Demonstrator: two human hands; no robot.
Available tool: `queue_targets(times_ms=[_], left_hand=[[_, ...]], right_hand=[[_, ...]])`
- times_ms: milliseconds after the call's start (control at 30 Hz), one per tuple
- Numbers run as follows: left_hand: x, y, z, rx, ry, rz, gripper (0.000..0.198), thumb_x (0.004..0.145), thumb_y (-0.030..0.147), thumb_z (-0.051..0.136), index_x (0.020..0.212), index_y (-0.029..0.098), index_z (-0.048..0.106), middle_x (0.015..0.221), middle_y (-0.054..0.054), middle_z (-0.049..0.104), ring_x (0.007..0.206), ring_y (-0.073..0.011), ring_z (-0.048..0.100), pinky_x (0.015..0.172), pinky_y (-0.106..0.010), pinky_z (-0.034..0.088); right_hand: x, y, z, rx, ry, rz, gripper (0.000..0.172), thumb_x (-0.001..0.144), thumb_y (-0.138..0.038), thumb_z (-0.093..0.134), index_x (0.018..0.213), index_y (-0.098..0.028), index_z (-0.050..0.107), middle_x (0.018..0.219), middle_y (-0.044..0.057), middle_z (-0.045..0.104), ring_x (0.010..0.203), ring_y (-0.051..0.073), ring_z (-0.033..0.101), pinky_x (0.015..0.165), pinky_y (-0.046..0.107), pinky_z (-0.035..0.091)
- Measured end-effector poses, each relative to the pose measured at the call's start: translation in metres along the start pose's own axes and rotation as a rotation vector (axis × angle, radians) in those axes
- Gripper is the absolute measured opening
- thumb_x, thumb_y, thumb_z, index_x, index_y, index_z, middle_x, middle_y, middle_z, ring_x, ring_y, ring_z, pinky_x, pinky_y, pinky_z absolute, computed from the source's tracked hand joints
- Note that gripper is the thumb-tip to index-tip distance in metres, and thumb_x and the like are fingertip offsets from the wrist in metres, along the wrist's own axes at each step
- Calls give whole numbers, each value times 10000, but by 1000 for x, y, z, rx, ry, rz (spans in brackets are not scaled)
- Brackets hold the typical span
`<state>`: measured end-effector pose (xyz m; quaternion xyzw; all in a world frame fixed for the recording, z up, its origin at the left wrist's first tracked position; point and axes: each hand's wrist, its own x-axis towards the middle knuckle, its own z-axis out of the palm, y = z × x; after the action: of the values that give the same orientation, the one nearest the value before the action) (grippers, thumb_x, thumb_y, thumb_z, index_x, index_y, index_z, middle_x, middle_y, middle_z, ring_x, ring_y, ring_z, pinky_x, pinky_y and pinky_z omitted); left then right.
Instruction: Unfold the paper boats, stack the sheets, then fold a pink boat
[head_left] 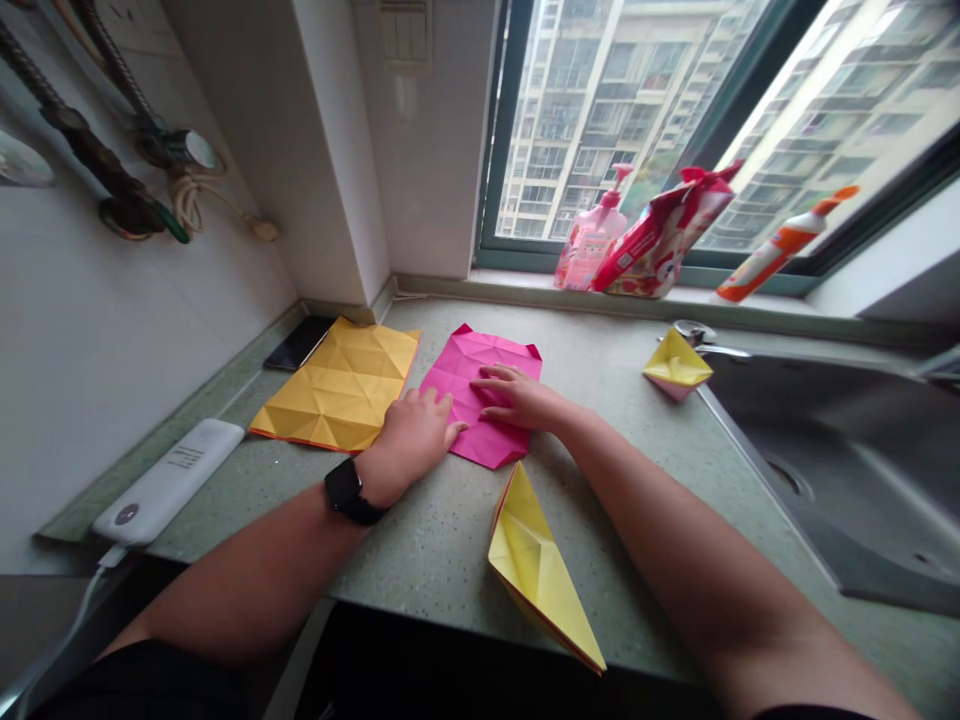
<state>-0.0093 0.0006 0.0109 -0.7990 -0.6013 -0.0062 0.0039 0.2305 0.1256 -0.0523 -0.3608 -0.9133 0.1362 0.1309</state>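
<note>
The bench (420, 570) carries everything, with the sink (840, 430) set into its right side. The gold sheet (337, 385), creased into triangles, lies to the left. Just beside it, between the person's forearms, is the pink sheet (491, 347), its far corners turned in. The right hand (521, 397) rests on it, fingers spread and gripping nothing; the left hand (416, 430) lies at its near left edge, fingers loosely bent and apparently released. The step looks like smoothing or working creases; the next move seems to call for steady pressure and a well-aligned edge. The yellow fold (532, 545) stands nearer the person, the power bank (169, 480) far left, the small fold (677, 362) by the sink's corner.
</note>
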Motion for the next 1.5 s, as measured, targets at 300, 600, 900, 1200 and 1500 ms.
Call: queue_targets(times_ms=[300, 600, 900, 1200, 1500], left_hand=[[1, 27, 23, -131, -179, -4, 996, 988, 882, 391, 1766, 265, 316, 1853, -162, 197, 1699, -506, 125, 1276, -847, 102], [2, 33, 30, -199, -178, -25, 1215, 857, 999, 438, 1780, 225, 282, 1847, -221, 144, 1674, -608, 34, 1202, -934, 5], [5, 35, 31, -204, -202, -39, 1223, 839, 1012, 432, 1778, 239, 299, 1845, -213, 174, 1669, -618, 30, 1208, -925, -38], [4, 34, 37, -218, -147, -39, 1197, 829, 1019, 434, 1771, 290, 316, 1837, -193, 231, 1674, -605, 56, 1209, -933, -16], [6, 32, 38, -213, -169, -23, 1223, 838, 1028, 373, 1786, 264, 265, 1849, -194, 169, 1671, -615, 28, 1191, -950, -4]], right_hand=[[0, 1, 7, -58, -5, 82, 539, 1093, -478, 561, 1597, -299, 627, 1732, 135, 488, 1619, 381, 424, 1330, 629, 342], [25, -4, 14, -120, -32, 47, 560, 1117, -464, 485, 1643, -293, 568, 1762, 86, 454, 1667, 378, 339, 1356, 650, 265], [96, 22, 10, -152, -97, 36, 779, 1082, -692, 435, 1743, -280, 396, 1814, 47, 328, 1704, 347, 235, 1390, 546, 207], [116, 49, 6, -177, -66, 126, 822, 1066, -718, 408, 1749, -262, 380, 1825, 68, 299, 1708, 362, 212, 1389, 549, 189], [51, 106, -33, -281, 74, 605, 799, 1078, -584, 389, 1734, -128, 374, 1817, 220, 277, 1689, 446, 238, 1336, 718, 173]])
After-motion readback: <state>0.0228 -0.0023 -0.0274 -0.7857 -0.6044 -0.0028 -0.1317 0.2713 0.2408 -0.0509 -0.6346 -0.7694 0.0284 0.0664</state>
